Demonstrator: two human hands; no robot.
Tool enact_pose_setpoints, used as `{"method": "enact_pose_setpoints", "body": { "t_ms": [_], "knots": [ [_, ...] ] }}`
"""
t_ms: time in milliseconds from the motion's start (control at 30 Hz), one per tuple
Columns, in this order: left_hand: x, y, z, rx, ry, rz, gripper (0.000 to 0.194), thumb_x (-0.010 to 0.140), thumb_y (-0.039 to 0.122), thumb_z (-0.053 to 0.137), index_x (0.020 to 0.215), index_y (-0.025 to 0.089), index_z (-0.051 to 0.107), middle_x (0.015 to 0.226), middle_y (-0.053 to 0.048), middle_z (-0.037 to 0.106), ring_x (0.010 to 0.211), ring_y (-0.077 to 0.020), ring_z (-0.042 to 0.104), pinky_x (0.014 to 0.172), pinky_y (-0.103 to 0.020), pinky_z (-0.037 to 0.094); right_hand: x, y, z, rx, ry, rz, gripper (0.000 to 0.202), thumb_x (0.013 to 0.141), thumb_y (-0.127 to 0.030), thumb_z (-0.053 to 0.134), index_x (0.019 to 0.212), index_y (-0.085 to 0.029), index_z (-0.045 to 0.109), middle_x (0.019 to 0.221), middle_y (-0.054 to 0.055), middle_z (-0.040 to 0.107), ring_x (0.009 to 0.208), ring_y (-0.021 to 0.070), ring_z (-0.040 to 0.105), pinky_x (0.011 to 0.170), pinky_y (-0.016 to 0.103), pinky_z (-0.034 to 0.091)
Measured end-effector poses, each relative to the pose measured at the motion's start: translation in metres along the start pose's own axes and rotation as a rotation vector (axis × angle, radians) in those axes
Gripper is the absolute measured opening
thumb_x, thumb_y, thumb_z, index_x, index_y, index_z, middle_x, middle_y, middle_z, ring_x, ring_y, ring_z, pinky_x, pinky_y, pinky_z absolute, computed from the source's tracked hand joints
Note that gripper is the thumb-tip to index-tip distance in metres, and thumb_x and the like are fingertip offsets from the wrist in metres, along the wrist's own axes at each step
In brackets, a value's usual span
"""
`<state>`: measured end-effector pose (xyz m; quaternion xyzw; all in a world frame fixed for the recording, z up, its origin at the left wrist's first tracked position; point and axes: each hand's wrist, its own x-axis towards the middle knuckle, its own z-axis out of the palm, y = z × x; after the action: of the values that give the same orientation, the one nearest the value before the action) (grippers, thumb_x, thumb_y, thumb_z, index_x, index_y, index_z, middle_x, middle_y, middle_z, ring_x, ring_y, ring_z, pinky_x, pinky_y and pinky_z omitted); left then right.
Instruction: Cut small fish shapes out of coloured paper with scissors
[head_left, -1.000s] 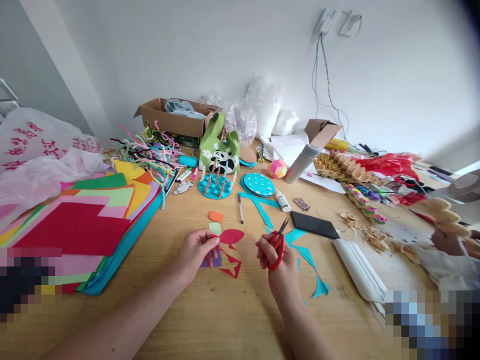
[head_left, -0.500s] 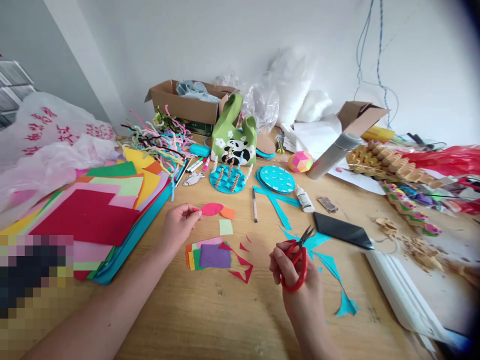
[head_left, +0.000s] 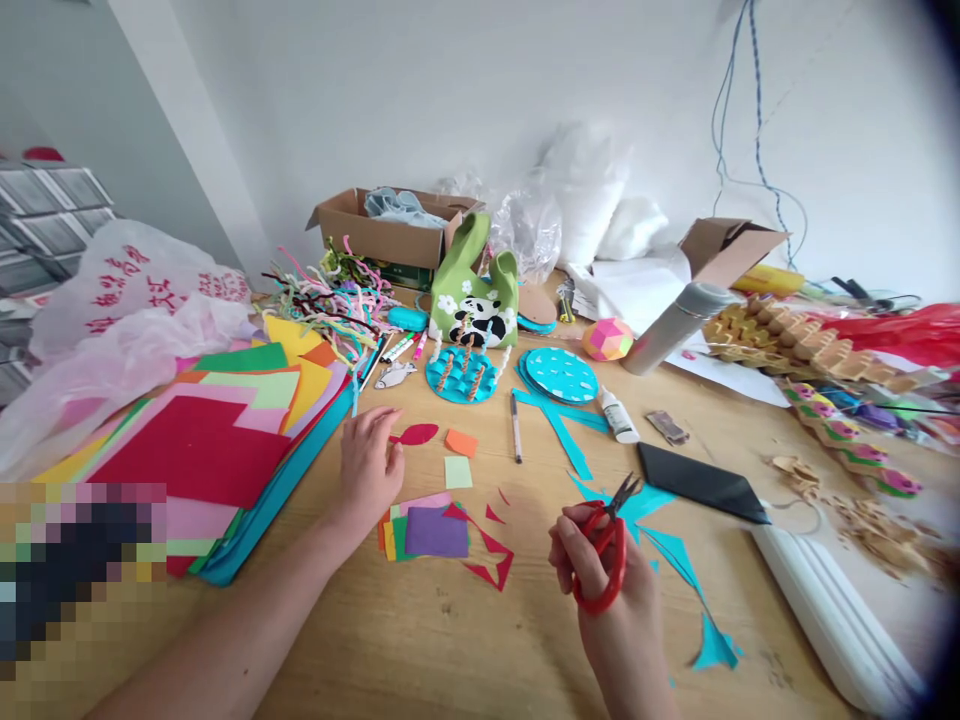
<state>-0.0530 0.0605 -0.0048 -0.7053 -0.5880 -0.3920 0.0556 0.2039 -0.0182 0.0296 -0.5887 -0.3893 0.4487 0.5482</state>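
Left hand [head_left: 369, 468]: empty, fingers loosely curled with thumb and fingertips parted, low over the bench [head_left: 420, 645]. Red fish-shaped cutout [head_left: 417, 434] lies flat on the bench, its tail end at the fingertips; contact between the two cannot be told.

Right hand [head_left: 611, 570]: closed around the red-handled scissors [head_left: 600, 590], blades pointing up and away, tips slightly parted, above the bench.

Between the hands: a fanned stack of small coloured rectangles, purple rectangle [head_left: 436, 532] uppermost; red offcuts [head_left: 495, 565] at its right edge, partly overlapping it. Beyond the stack, a pale green square [head_left: 458, 472], with an orange piece [head_left: 460, 443] just past it, near the fish's head end. Further right, a pen [head_left: 516, 428] lies lengthwise; blue offcuts [head_left: 712, 640] are scattered beside and beyond the right hand.

Farther out: blue disc [head_left: 461, 376] with twisted strands standing on it; stack of patterned blue discs [head_left: 559, 376] to its right; white glue bottle [head_left: 619, 415] on its side; black flat case [head_left: 701, 480]. Behind the strand-topped disc, a green panda bag [head_left: 476, 290] stands upright.

Left side: layered coloured sheets [head_left: 172, 450], dark red near the top; pipe cleaners [head_left: 330, 300] heaped behind them.
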Motion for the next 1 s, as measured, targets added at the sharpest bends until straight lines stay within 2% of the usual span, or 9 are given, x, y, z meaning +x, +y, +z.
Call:
{"method": "enact_pose_setpoints", "body": {
  "t_ms": [167, 300, 367, 467, 600, 700, 767, 867, 1000],
  "knots": [
    [-0.006, 0.004, 0.004, 0.039, -0.172, 0.09, 0.031, 0.091, 0.016, 0.044, 0.117, 0.016, 0.061, 0.117, -0.013, 0.063, 0.109, -0.0262, 0.056, 0.096, -0.045, 0.045, 0.001, 0.001, 0.002, -0.058, 0.03, -0.043, 0.039, 0.075, -0.049, 0.072, 0.092, -0.016, 0.059, 0.063, 0.0, 0.059, 0.049, 0.0103, 0.049, 0.042, 0.02, 0.038],
    [-0.012, 0.004, 0.008, 0.081, -0.325, 0.148, 0.034, 0.096, 0.028, 0.039, 0.117, 0.017, 0.064, 0.125, -0.012, 0.063, 0.121, -0.0277, 0.053, 0.105, -0.052, 0.038, -0.001, -0.003, 0.005, -0.109, 0.047, -0.072, 0.037, 0.075, -0.049, 0.072, 0.088, -0.017, 0.059, 0.07, 0.002, 0.06, 0.052, 0.0117, 0.053, 0.042, 0.021, 0.039],
    [-0.014, 0.003, 0.009, 0.094, -0.367, 0.148, 0.036, 0.097, 0.029, 0.036, 0.115, 0.018, 0.065, 0.128, -0.012, 0.062, 0.126, -0.0284, 0.05, 0.107, -0.055, 0.035, -0.001, -0.005, 0.005, -0.128, 0.043, -0.09, 0.034, 0.077, -0.048, 0.07, 0.089, -0.018, 0.058, 0.068, 0.001, 0.059, 0.051, 0.0117, 0.053, 0.041, 0.021, 0.039],
    [-0.013, 0.002, 0.009, 0.096, -0.364, 0.132, 0.037, 0.097, 0.03, 0.036, 0.115, 0.016, 0.065, 0.13, -0.013, 0.06, 0.128, -0.03, 0.048, 0.107, -0.056, 0.034, 0.002, -0.004, 0.004, -0.183, 0.019, -0.166, 0.029, 0.079, -0.043, 0.069, 0.092, -0.019, 0.058, 0.069, 0.0, 0.06, 0.054, 0.013, 0.055, 0.045, 0.023, 0.043],
    [-0.008, 0.006, 0.005, 0.032, -0.288, 0.147, 0.035, 0.093, 0.026, 0.045, 0.121, 0.012, 0.061, 0.131, -0.016, 0.058, 0.128, -0.031, 0.046, 0.107, -0.055, 0.036, 0.008, 0.004, 0.001, -0.391, -0.133, -0.357, 0.021, 0.08, -0.03, 0.068, 0.097, -0.021, 0.059, 0.089, 0.006, 0.066, 0.079, 0.0191, 0.063, 0.068, 0.032, 0.053],
    [-0.006, 0.011, 0.001, -0.102, -0.246, 0.23, 0.032, 0.09, 0.02, 0.049, 0.119, 0.017, 0.061, 0.125, -0.012, 0.061, 0.125, -0.0271, 0.049, 0.106, -0.05, 0.04, 0.009, 0.008, 0.001, -0.583, -0.299, -0.478, 0.016, 0.082, -0.023, 0.065, 0.097, -0.022, 0.061, 0.097, 0.008, 0.067, 0.087, 0.0215, 0.062, 0.072, 0.034, 0.053],
    [-0.007, 0.014, 0.001, -0.185, -0.247, 0.291, 0.029, 0.089, 0.017, 0.05, 0.114, 0.019, 0.063, 0.121, -0.01, 0.064, 0.122, -0.0253, 0.051, 0.104, -0.048, 0.043, 0.007, 0.01, 0.003, -0.651, -0.408, -0.552, 0.019, 0.083, -0.02, 0.064, 0.102, -0.023, 0.061, 0.105, 0.009, 0.068, 0.098, 0.0231, 0.061, 0.079, 0.035, 0.053],
    [-0.009, 0.019, 0.002, -0.274, -0.277, 0.358, 0.023, 0.087, 0.016, 0.054, 0.106, 0.019, 0.067, 0.11, -0.009, 0.069, 0.114, -0.0245, 0.057, 0.1, -0.048, 0.047, 0.005, 0.013, 0.007, -0.704, -0.526, -0.642, 0.033, 0.084, -0.019, 0.063, 0.115, -0.023, 0.056, 0.123, 0.011, 0.062, 0.119, 0.0249, 0.054, 0.096, 0.039, 0.048],
    [-0.012, 0.023, 0.003, -0.336, -0.324, 0.4, 0.018, 0.086, 0.014, 0.057, 0.098, 0.018, 0.07, 0.102, -0.009, 0.072, 0.108, -0.0235, 0.062, 0.099, -0.048, 0.048, 0.004, 0.019, 0.011, -0.835, -0.559, -0.708, 0.045, 0.081, -0.025, 0.066, 0.122, -0.021, 0.05, 0.126, 0.015, 0.059, 0.125, 0.0288, 0.051, 0.109, 0.05, 0.036]
  ]
}}
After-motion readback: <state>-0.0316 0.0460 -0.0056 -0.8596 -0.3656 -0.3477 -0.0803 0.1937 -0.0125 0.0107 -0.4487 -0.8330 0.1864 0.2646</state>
